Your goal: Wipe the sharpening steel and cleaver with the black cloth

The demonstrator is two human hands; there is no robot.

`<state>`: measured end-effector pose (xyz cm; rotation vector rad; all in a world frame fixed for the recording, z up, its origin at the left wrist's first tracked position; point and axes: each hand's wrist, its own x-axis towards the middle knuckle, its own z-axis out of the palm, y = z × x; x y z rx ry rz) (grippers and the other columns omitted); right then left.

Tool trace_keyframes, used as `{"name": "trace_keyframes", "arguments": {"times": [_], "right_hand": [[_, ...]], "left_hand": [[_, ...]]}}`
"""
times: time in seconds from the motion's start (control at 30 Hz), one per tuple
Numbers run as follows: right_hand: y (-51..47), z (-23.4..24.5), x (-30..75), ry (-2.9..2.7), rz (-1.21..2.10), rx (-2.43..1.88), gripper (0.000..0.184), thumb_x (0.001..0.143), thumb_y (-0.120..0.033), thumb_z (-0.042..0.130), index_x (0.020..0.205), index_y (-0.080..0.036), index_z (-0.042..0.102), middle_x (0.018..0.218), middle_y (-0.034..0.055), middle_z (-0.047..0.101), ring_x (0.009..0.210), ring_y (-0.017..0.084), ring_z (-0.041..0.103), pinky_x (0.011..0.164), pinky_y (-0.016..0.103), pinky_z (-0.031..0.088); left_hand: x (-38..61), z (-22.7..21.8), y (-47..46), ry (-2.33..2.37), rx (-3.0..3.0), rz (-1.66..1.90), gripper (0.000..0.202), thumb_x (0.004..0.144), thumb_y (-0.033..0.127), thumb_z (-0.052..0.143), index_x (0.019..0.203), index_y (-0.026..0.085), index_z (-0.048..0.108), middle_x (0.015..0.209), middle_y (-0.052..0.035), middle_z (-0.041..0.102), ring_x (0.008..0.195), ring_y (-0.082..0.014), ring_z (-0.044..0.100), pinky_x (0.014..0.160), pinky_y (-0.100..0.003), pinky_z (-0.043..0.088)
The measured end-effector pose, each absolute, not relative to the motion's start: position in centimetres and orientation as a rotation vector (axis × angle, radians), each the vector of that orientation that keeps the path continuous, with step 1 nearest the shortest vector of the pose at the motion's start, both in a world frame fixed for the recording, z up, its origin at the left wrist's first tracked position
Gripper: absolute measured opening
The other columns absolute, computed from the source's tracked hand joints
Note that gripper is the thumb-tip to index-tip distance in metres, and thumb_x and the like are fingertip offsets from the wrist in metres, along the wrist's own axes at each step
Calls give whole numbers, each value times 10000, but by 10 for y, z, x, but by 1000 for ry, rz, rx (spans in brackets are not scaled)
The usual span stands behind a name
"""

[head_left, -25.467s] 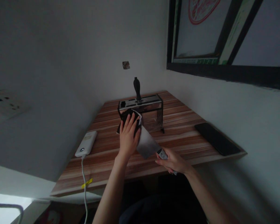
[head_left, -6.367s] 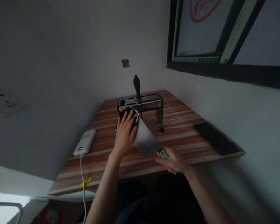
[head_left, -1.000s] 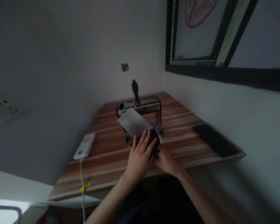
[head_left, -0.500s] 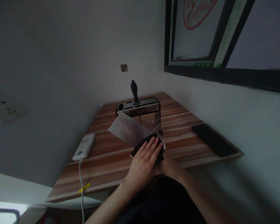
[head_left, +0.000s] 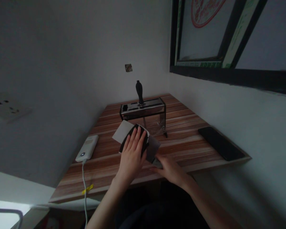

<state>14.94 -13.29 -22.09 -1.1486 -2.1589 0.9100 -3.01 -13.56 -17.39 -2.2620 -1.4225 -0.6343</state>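
Over the wooden table [head_left: 184,124], in front of the metal rack [head_left: 147,111], the right hand [head_left: 170,168] grips the big knife [head_left: 154,147] by its handle [head_left: 157,163]. The left hand [head_left: 131,156] holds a black cloth [head_left: 145,143] on the blade [head_left: 122,131]. If the cloth slips or bunches up, the knife's edge could cut that hand.

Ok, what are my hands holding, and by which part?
Your right hand holds the knife by its handle. Your left hand lies over the cloth on the blade; any grip underneath is hidden.
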Motion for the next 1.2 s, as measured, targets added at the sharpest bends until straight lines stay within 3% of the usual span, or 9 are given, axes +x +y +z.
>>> {"name": "trace_keyframes", "arguments": {"times": [0.33,0.73,0.8,0.97,1.2], "right_hand": [[-142,-224,153,-2157,890,-1296,240,790,-260,719,991,-154,646,968,114,726,911,268,677,745,290,450],[-131,-230,162,-2131,1077,-1094,401,735,-345,766,1049,-137,629,953,77,691,883,229,632,749,282,438],[-128,-232,165,-2110,1179,-1012,422,750,-337,747,1093,-138,601,955,63,668,831,190,617,715,264,448],[-119,-236,173,-1958,1701,-878,386,744,-339,726,1031,-155,543,751,-37,549,491,56,475,439,171,368],[-114,-241,177,-1867,1875,-766,404,696,-324,759,977,-166,515,761,-44,563,509,49,542,443,146,419]], "left_hand": [[-44,-161,-120,-1492,-2210,-826,527,954,212,397,1470,159,305,1567,-129,267,1467,-240,171,1167,-497,232],[-41,-155,-118,-1511,-2180,-820,495,956,213,386,1446,154,356,1545,-115,327,1453,-229,233,1167,-460,246],[-41,-155,-118,-1513,-2165,-798,495,952,209,389,1443,152,361,1536,-114,347,1449,-228,245,1167,-453,248],[-41,-159,-116,-1534,-2159,-746,501,937,202,409,1434,144,377,1512,-126,387,1434,-244,283,1155,-467,274],[-43,-160,-117,-1558,-2144,-719,490,927,193,422,1413,134,410,1494,-137,412,1419,-256,319,1142,-480,299]]}}
